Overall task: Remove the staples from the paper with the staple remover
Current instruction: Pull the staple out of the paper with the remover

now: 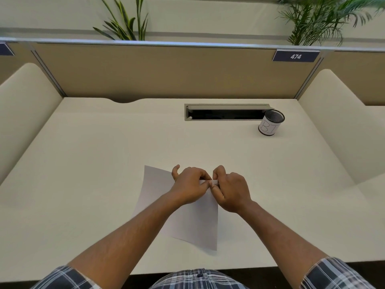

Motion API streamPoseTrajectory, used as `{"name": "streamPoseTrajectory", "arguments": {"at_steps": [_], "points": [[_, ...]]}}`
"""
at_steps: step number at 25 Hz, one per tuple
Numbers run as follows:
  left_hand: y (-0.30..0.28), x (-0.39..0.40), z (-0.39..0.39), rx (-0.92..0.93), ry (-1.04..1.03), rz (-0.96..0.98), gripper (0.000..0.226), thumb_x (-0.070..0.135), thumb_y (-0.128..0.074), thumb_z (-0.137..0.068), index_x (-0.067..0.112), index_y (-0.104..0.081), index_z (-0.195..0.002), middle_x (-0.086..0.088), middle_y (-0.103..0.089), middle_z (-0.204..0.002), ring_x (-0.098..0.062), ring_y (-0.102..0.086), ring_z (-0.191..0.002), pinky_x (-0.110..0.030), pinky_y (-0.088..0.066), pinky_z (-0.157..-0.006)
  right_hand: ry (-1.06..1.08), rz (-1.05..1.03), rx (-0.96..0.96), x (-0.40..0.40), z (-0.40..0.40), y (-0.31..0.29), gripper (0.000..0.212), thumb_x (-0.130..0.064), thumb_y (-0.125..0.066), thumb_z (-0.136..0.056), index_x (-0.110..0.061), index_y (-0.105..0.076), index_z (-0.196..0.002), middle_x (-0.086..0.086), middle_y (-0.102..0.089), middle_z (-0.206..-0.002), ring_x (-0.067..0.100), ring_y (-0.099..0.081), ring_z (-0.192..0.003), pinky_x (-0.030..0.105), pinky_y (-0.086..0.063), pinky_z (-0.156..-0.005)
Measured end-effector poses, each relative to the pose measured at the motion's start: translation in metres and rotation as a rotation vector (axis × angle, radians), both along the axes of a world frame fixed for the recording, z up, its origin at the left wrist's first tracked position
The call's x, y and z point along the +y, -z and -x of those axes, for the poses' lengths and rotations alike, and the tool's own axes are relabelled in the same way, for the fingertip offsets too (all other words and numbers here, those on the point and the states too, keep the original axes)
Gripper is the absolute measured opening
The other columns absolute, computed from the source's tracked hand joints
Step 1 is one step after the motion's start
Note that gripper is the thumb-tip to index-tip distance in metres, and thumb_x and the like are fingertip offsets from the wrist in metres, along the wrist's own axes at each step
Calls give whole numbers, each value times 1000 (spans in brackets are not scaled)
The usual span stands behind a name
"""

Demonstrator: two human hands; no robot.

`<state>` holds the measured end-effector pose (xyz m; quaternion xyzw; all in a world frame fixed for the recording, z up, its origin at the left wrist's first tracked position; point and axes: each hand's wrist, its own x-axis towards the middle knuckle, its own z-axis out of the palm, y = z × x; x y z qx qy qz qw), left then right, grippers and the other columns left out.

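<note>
The paper (187,222) lies flat on the desk (104,153) just ahead of my body, turned a little askew, with one corner toward 11 o'clock and another toward 5 o'clock. Both my hands meet at its far right corner, around 1 o'clock on the sheet, where I take the staple to be, though the staple itself is too small to make out.

My left hand (190,184) rests on the sheet with its fingers curled, pinching the paper at that corner to keep it from sliding. My right hand (231,190) is closed as well, its fingertips touching those of the left. A small dark glint shows between my right fingers, and I judge that to be the staple remover (216,185), gripped tight; too little of it shows to say how its teeth sit.

As I read it, I am mid-extraction: the tool is at the staple and the pull is under way or about to begin. The next move calls for a steady squeeze and a short lift away from the sheet, while my left hand keeps the corner pinned so the paper does not tear.

Farther out, at 1 o'clock on the desk, a mesh cup (270,123) with a white label stands just beside the right end of the cable slot (227,112), well apart from my hands.
</note>
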<state>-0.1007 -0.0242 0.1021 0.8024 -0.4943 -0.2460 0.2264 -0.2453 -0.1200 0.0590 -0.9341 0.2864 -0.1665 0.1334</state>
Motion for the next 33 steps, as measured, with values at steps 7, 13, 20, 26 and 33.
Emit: {"name": "streamPoseTrajectory", "arguments": {"at_steps": [7,13,20,26,33], "points": [[-3,-5,-2,248,-96,-14,18,39,-61,-93,29,-76,-94,20,-73,-99,2,-59,-98,-48,-26,-111,74,-239,-187,-4,-1,2,31,-38,-31,-75,-20,-41,-98,-4,-46,-50,24,-47,-49,37,-35,-51],[-5,-8,6,-112,5,84,22,39,-51,-98,33,-73,-101,19,-71,-97,-5,-55,-112,-49,-3,-117,98,-344,-151,-7,-3,1,35,-46,-31,-78,-21,-43,-99,-6,-47,-50,23,-50,-52,36,-36,-54],[-1,-11,7,-312,47,91,26,36,-48,-101,30,-74,-104,16,-72,-98,-10,-53,-118,-48,3,-115,124,-308,-60,-18,-3,2,22,-26,-38,-80,-19,-44,-100,-5,-41,-46,22,-43,-49,34,-27,-51],[11,-12,-11,-155,-95,27,22,36,-51,-101,33,-72,-105,16,-73,-101,-8,-56,-117,-51,-2,-116,208,-453,-112,-30,9,15,21,-26,-38,-76,-24,-43,-96,0,-43,-50,22,-41,-52,37,-32,-56],[19,-16,-21,-95,-146,30,20,36,-50,-102,34,-70,-103,20,-71,-100,-7,-56,-115,-49,-1,-117,345,-395,72,-61,18,36,25,-32,-35,-84,-20,-43,-105,-3,-51,-57,27,-56,-61,38,-40,-61]]}}
